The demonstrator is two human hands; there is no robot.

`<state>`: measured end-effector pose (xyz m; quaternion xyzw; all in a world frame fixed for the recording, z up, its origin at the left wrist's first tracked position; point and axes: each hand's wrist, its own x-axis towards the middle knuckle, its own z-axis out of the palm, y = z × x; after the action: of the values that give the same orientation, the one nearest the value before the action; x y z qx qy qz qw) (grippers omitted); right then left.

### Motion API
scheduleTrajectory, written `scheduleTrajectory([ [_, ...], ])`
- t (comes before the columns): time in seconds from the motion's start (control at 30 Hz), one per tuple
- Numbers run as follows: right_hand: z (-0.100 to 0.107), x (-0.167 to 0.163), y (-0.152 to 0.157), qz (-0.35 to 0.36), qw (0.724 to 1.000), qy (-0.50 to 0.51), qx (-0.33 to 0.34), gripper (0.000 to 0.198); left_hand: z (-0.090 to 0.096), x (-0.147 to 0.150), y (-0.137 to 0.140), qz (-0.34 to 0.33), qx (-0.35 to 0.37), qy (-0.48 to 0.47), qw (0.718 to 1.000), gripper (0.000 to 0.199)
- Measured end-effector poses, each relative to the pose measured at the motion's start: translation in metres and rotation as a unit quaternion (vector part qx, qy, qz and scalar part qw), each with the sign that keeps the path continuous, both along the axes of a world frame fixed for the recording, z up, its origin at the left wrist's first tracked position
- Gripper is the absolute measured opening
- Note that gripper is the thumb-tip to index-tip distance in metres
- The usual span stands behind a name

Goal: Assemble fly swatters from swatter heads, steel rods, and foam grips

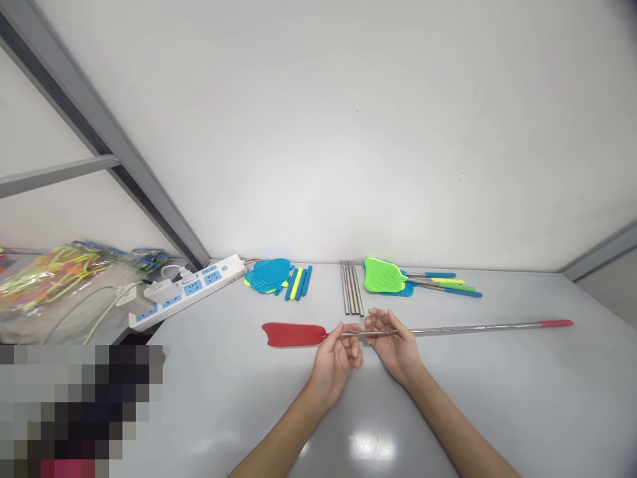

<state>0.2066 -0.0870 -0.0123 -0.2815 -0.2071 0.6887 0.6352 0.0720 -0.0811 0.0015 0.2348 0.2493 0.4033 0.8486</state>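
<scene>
A long fly swatter point(468, 329) with a red head, an extended metal rod and a red grip at its far right end lies across both my hands. Near the red head, my left hand point(338, 358) pinches the rod between thumb and fingers. Just to its right, my right hand point(393, 345) has its thumb and fingers around the same rod. Behind my hands lie several bare metal tubes point(351, 289) side by side. Blue and yellow grips point(298, 283) rest left of them, beside a pile of blue swatter heads point(270, 275).
Several swatters with a green head point(384, 275) on top lie at the back right, near the wall. At the left, a white power strip point(192, 289) holds plugs and cables. Beyond it sits a clear plastic bag point(60, 272) with colourful items.
</scene>
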Motion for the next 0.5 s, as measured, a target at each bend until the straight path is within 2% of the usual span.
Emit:
scheduleTrajectory([
  [0.17, -0.0013, 0.0019, 0.0016, 0.0, 1.0, -0.001, 0.005, 0.029, -0.0025, -0.0007, 0.0016, 0.048, 0.032, 0.034, 0.998, 0.034],
  [0.5, -0.0018, 0.0006, 0.0031, 0.01, 0.999, -0.029, -0.013, 0.029, 0.003, -0.0025, 0.0034, 0.045, 0.04, 0.001, 0.998, 0.039],
])
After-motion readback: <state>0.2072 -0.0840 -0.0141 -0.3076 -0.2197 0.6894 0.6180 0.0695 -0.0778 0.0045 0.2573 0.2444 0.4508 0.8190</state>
